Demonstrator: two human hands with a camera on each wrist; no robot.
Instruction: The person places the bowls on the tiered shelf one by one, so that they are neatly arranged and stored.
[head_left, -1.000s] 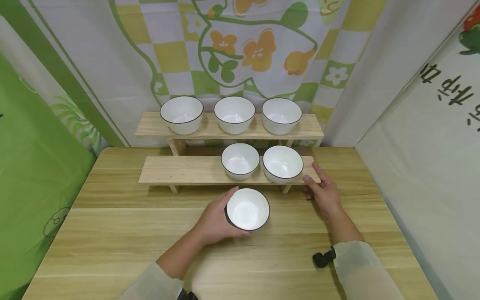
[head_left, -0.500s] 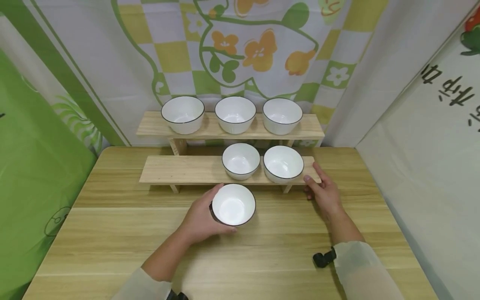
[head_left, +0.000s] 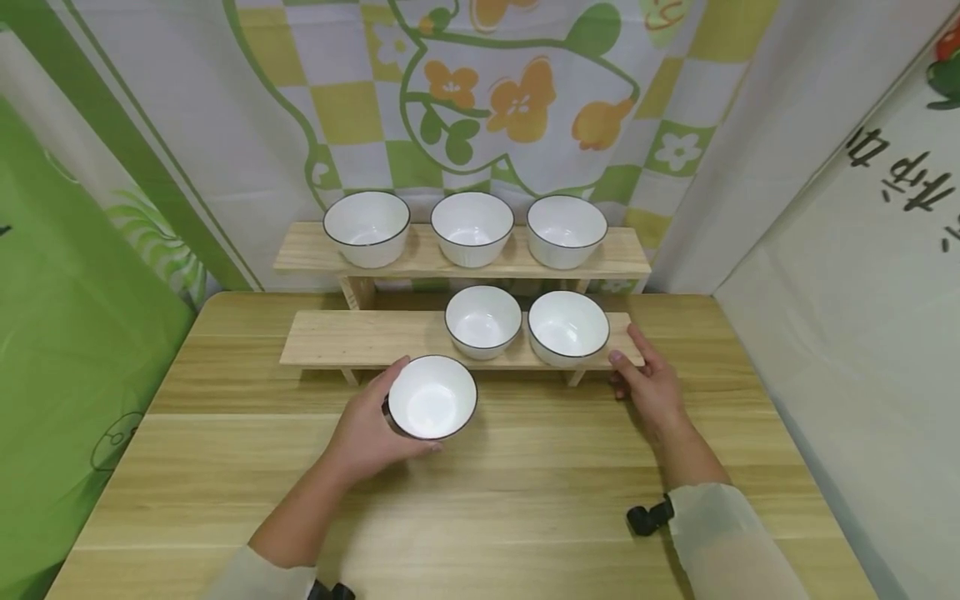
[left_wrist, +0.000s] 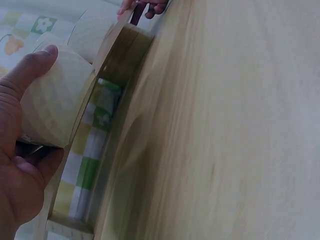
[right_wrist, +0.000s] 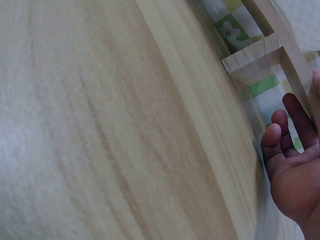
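My left hand (head_left: 367, 432) grips a white bowl (head_left: 432, 398) with a dark rim from its left side, thumb and fingers spread around the wall. The bowl is off the table, just in front of the lower wooden shelf (head_left: 352, 337). Its ridged outer wall shows in the left wrist view, beside the hand (left_wrist: 22, 175). My right hand (head_left: 651, 387) holds the right end of that shelf, thumb at the front edge and a finger along the end. In the right wrist view its other fingers (right_wrist: 281, 132) curl below the board. Two matching bowls, one left (head_left: 483, 323) and one right (head_left: 568, 327), sit on this shelf.
Behind and higher, an upper shelf (head_left: 300, 250) bears three more white bowls, left (head_left: 367, 229), middle (head_left: 472, 229) and right (head_left: 567, 232). Both shelves stand on a wooden table (head_left: 480, 517) against a patterned cloth (head_left: 420, 158). A shelf leg (right_wrist: 255, 55) shows in the right wrist view.
My left hand has carried the bowl leftward and a little toward the shelf, from below the left lower bowl to in front of the bare shelf part. My right hand stays put.
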